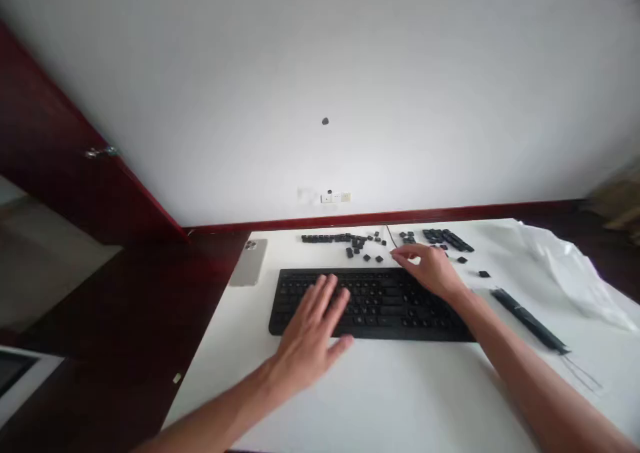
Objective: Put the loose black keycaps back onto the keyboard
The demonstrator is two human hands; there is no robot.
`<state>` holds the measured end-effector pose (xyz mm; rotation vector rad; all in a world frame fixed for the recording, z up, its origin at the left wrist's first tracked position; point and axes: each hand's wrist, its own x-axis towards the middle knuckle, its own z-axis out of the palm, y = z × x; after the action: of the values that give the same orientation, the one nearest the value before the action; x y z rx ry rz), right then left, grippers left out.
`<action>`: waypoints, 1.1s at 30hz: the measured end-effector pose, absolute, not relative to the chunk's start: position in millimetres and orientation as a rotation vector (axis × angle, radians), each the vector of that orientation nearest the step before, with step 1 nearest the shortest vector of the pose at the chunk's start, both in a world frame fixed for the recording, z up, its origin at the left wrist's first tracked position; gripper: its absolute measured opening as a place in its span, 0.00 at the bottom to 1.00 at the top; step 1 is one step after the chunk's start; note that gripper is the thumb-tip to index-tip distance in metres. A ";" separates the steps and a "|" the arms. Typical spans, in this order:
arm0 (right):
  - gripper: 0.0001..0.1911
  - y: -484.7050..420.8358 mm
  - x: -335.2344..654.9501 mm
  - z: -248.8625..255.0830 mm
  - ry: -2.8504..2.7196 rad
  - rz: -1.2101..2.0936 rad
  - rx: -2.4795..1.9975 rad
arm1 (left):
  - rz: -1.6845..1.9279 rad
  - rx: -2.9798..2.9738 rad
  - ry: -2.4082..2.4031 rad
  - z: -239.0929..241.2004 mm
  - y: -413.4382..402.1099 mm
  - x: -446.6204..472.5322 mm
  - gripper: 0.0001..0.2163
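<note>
- Resting flat on the black keyboard [373,303], the left hand [313,336] lies with fingers spread and released over the keys of the keyboard's left half; it grasps nothing.
- Keyboard: lies on the white desk [400,399], lengthwise along the far edge and set back a little from it, nearer the desk's left edge than its right.
- Right hand [430,269]: reaches past the keyboard's far edge, palm down, fingertips lowered onto the desk among the loose keycaps [367,243]; whether a keycap is pinched between the fingers cannot be told.
- Loose keycaps: scattered along the far edge of the desk, one row [325,238] laid out in a line to the left, a second cluster [447,238] to the right of the right hand, single caps between them and just beside the fingertips.
- Thin cable [391,236]: runs from the keyboard's far edge toward the far edge of the desk, just left of the right hand.
- Long black bar [530,320]: lies askew near the right edge of the desk, well apart from both hands.
- Phone [249,262]: face down at the far left corner of the desk, just beside the keyboard's left end.
- White plastic sheet [570,266]: crumpled at the far right corner.
</note>
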<state>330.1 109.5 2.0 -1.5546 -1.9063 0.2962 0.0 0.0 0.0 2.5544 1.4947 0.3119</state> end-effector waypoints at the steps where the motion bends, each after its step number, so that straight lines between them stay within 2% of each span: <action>1: 0.13 109.2 330.3 2.4 -1.906 0.301 -1.556 | 0.299 2.549 1.463 1.5 -4.9 1.3 0.37; 3: 0.13 108.7 330.7 2.9 -1.904 0.310 -1.559 | 0.273 2.565 1.367 6.3 -14.8 5.1 0.39; 7: 0.13 109.0 332.8 1.5 -1.894 0.332 -1.559 | 0.146 2.740 0.488 22.7 -22.1 16.4 0.38; 9: 0.13 110.1 335.5 -0.5 -1.874 0.313 -1.565 | 0.187 2.742 0.621 27.2 -12.3 18.0 0.39; 11: 0.13 111.9 338.6 -2.8 -1.855 0.268 -1.588 | 0.244 2.707 0.952 27.3 0.2 15.5 0.38; 13: 0.13 114.3 340.5 -4.5 -1.857 0.225 -1.589 | 0.236 2.658 1.088 26.9 5.3 11.7 0.42; 15: 0.13 116.5 340.3 -5.1 -1.882 0.183 -1.548 | 0.154 2.664 0.805 29.2 -1.0 10.6 0.42; 19: 0.14 117.9 336.7 -4.8 -1.946 0.105 -1.479 | 0.123 2.630 0.324 34.4 -21.1 15.7 0.35; 23: 0.15 117.4 336.7 -5.4 -1.947 0.066 -1.480 | 0.419 2.648 0.510 28.3 6.5 8.5 0.29; 27: 0.14 118.9 337.3 -6.4 -1.944 0.092 -1.510 | 1.005 2.452 1.013 27.1 78.1 -24.1 0.14; 33: 0.14 115.8 328.2 -5.7 -1.894 0.181 -1.513 | 1.455 1.621 1.324 12.5 176.3 -62.9 0.10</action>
<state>328.2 115.8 -5.7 -1.5125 -1.8942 0.1805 -62.9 176.3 12.5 1.6215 1.3244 1.4545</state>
